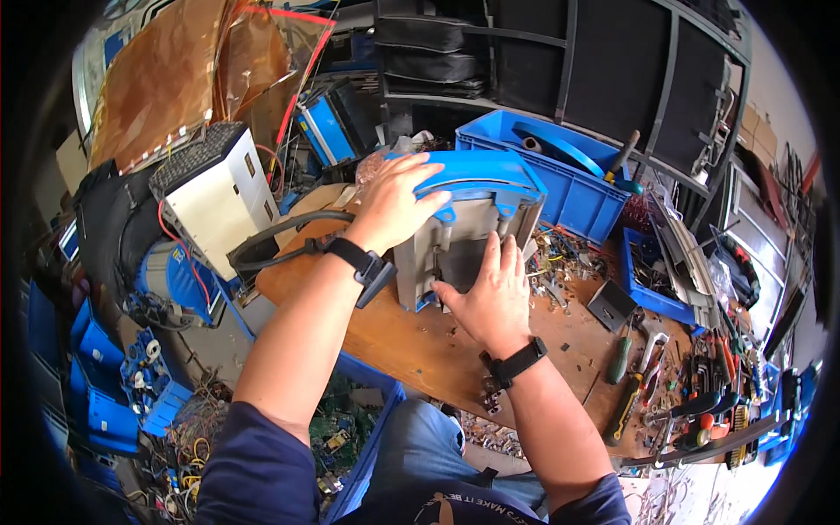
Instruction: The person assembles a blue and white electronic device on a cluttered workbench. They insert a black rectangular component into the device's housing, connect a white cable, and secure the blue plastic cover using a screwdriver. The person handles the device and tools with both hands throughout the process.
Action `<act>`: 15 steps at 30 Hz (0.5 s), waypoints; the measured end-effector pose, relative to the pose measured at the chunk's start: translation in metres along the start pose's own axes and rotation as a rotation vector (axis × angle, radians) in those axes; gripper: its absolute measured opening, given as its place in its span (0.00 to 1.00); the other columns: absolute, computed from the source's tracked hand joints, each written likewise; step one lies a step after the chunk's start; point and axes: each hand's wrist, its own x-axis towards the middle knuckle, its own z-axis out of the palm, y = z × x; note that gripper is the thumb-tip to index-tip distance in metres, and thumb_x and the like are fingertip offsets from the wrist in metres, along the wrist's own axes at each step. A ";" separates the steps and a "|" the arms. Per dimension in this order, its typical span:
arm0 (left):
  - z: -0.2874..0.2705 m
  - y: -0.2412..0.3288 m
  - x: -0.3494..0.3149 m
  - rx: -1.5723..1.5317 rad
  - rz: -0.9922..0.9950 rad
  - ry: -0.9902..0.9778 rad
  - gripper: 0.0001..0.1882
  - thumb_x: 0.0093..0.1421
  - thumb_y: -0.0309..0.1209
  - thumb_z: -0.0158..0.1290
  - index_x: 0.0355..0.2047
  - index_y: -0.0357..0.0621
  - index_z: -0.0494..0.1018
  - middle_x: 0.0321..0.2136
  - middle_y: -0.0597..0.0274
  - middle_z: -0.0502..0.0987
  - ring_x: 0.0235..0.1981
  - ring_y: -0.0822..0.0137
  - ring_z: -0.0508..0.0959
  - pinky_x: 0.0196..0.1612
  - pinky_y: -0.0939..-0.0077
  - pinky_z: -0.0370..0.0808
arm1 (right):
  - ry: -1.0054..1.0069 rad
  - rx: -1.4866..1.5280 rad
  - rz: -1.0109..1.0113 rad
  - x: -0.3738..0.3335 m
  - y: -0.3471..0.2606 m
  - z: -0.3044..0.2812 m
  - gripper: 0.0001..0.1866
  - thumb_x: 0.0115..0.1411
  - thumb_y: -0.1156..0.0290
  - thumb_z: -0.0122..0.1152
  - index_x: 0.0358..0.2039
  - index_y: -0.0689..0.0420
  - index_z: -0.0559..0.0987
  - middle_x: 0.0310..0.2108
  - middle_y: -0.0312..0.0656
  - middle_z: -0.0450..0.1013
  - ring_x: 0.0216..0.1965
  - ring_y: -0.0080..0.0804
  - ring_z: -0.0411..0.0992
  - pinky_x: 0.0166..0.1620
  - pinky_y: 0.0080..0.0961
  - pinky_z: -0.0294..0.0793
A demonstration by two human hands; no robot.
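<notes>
Metal unit (468,229) with a curved blue top is upright on the wooden surface (394,346), near the back edge. Left hand (395,203): fingers laid over its top-left edge, thumb on the front; can't tell how firm the grip is. Right hand (492,297): spread, thumb wide of the fingers, at the front face; contact unclear.

Containers: big blue bin (582,208) just behind the unit, has a curved blue strip (560,144) in it. Shallower blue tray (663,304) to the right, dark bits inside. Loose wires and metal scrap (560,262) between unit and tray. Below the surface's front edge, blue crate (367,372) with green circuit boards (337,437). Far left, small blue bin (166,416) holding mixed parts, one round and white.
</notes>
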 end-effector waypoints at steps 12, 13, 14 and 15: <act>0.002 0.005 -0.002 0.017 -0.004 0.054 0.24 0.54 0.43 0.61 0.47 0.41 0.79 0.53 0.46 0.74 0.58 0.50 0.70 0.64 0.55 0.61 | 0.118 0.005 -0.053 -0.004 0.008 0.016 0.50 0.45 0.53 0.75 0.59 0.72 0.62 0.59 0.64 0.61 0.61 0.60 0.59 0.64 0.46 0.61; 0.002 0.006 -0.003 0.004 -0.026 0.034 0.25 0.54 0.43 0.62 0.49 0.42 0.78 0.54 0.47 0.74 0.59 0.49 0.69 0.64 0.54 0.60 | 0.125 0.000 -0.065 -0.005 0.009 0.016 0.50 0.44 0.53 0.75 0.59 0.72 0.62 0.58 0.64 0.61 0.61 0.60 0.59 0.64 0.46 0.61; 0.002 0.007 -0.005 0.007 -0.024 0.041 0.25 0.55 0.44 0.61 0.49 0.42 0.78 0.55 0.47 0.73 0.59 0.49 0.69 0.65 0.54 0.60 | 0.126 0.003 -0.062 -0.005 0.010 0.016 0.50 0.44 0.54 0.75 0.59 0.72 0.62 0.58 0.64 0.62 0.61 0.60 0.59 0.64 0.46 0.61; 0.002 0.007 -0.005 -0.005 -0.016 0.045 0.25 0.55 0.44 0.61 0.50 0.43 0.77 0.54 0.47 0.73 0.59 0.49 0.69 0.65 0.54 0.60 | 0.126 -0.007 -0.051 -0.005 0.010 0.017 0.50 0.44 0.54 0.75 0.60 0.72 0.61 0.58 0.64 0.62 0.61 0.60 0.59 0.63 0.47 0.61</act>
